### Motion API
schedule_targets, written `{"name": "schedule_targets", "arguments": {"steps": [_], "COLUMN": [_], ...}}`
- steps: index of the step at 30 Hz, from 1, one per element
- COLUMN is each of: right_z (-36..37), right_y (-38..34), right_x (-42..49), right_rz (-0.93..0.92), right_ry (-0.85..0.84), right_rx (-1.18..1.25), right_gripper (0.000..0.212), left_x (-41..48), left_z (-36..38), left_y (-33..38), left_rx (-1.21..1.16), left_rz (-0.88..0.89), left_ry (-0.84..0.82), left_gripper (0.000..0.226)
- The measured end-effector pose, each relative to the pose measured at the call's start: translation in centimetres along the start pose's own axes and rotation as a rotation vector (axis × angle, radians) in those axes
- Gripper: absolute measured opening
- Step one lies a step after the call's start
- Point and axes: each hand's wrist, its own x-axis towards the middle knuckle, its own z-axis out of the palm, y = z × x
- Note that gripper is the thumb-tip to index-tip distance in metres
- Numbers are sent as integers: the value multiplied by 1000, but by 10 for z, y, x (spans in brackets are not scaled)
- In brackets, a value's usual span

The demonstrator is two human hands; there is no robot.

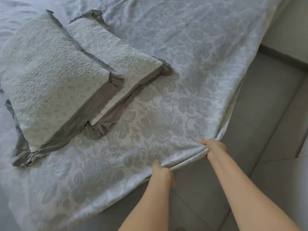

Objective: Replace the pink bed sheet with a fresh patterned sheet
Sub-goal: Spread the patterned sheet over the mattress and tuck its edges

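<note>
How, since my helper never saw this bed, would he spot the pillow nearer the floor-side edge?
Two grey-frilled pillows lie on the patterned sheet. It is the right pillow, touching the left pillow. Only its white inner pad shows at the near end.

I see the patterned sheet (158,124), white with grey floral damask, spread wide and mostly smooth; its near hem is pulled taut, right side draping down.
</note>
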Motion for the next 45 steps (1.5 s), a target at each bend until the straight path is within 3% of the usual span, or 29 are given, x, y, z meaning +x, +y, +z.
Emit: {"name": "schedule_targets", "arguments": {"steps": [3,9,14,17,20,22,24,26,27,28,31,33,35,37,40,42,45], "right_z": [-1,-9,-22,-19,-8,-5,-5,-6,-7,-8,-7,-10,-9,-2,29,48,71], "right_y": [-7,-34,-83,-115,-155,-191,-220,-244,-251,-263,-289,-302,-317,-332,-359,-372,-389], "right_x": [-5,-40,-40,-27,-3,24,45,63,65,80,95,103,117,132,156,175,193], "right_rz": [-2,144,226,263,258,250,242,246,256,266,180,-167,-690,-1020,-1238,-1276,-1187], "right_ry": [-1,-152,-244,-335,-343,-348,-369,-407,-425,-433,-356,-131,14,-170,-570,-715,-879], "right_rx": [-16,-212,-248,-3,331,406,365,242,196,125,-102,-548,-1138,-1518,-2002,-2091,-1928], "right_gripper": [50,15,11,12,11,12,10,18,19,20,18,20,46,75,85,72,25], "left_x": [-18,-67,-105,-111,-108,-102,-93,-79,-74,-65,-50,-48,-44,-44,-40,-39,-41], "left_z": [19,47,110,156,203,246,275,301,305,321,337,342,350,354,352,346,341], "left_y": [11,46,86,91,95,94,93,83,78,70,64,67,77,91,119,133,152], "left_rx": [326,618,899,974,1111,1351,1659,1830,1876,1884,1805,1752,1747,1705,1511,1401,1195], "left_rz": [-196,-194,229,434,654,836,959,880,833,793,819,801,745,703,605,562,517], "left_ry": [-10,-156,-204,-204,-238,-239,-173,-146,-131,-105,26,74,62,-11,-128,-189,-294], "left_gripper": [62,48,31,13,24,21,57,86,87,77,15,28,30,24,16,26,46]}}
